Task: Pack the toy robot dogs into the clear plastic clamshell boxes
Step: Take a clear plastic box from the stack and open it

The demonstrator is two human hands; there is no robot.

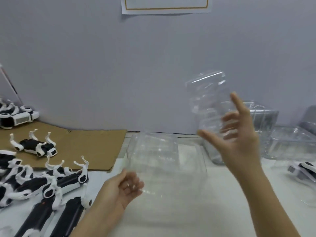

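R hand raised mid-right, thumb + curled fingers gripping clear clamshell piece, index straight up. L hand curled at near-left edge of clear clamshell box on table; blurred, grip can't tell. Toy robot dogs heaped near left, legs up.

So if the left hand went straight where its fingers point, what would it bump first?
Probably the clear clamshell box lying on the table: the left hand points its fingers right, at the box's near edge. Blur hides whether they touch it already.
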